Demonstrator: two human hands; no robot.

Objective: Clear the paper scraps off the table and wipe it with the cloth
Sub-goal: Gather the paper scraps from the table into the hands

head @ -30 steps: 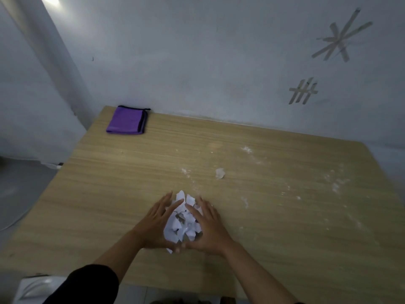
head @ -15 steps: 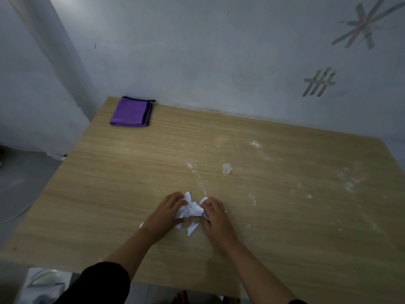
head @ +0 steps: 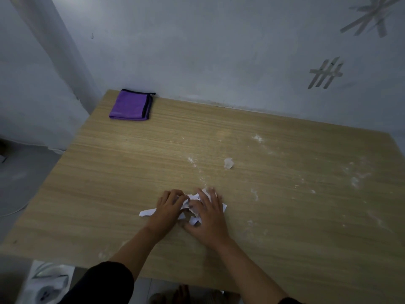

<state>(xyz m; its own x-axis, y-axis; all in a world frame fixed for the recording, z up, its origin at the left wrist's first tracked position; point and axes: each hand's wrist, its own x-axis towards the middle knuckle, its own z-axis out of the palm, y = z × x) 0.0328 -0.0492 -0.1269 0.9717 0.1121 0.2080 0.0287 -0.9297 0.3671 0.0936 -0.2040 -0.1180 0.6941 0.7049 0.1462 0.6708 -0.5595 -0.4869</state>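
Wall, grey and scuffed, rose behind everything, with strips of tape stuck on it in a crosshatch at the upper right. Below it spread the wooden worktop, its far edge against the wall, and grey floor showed past its left side. A black sleeve covered my left upper arm at the near edge, and both my forearms reached out over the wood. The purple cloth, folded square with a dark trim, lay flat in the far left corner of the worktop, well apart from my hands. My right grip lay palm down near the middle of the near half, fingers spread and fairly straight, pressing on the heap rather than clasping it. My left grip sat just beside it, fingers curled in and bunching the paper from the left. The paper scraps, white and crumpled, were gathered between and under both grips, and one loose scrap poked out flat to the left of my left wrist. A pale flake lay alone farther out, toward the middle of the worktop. Powdery white smears dusted the right half.
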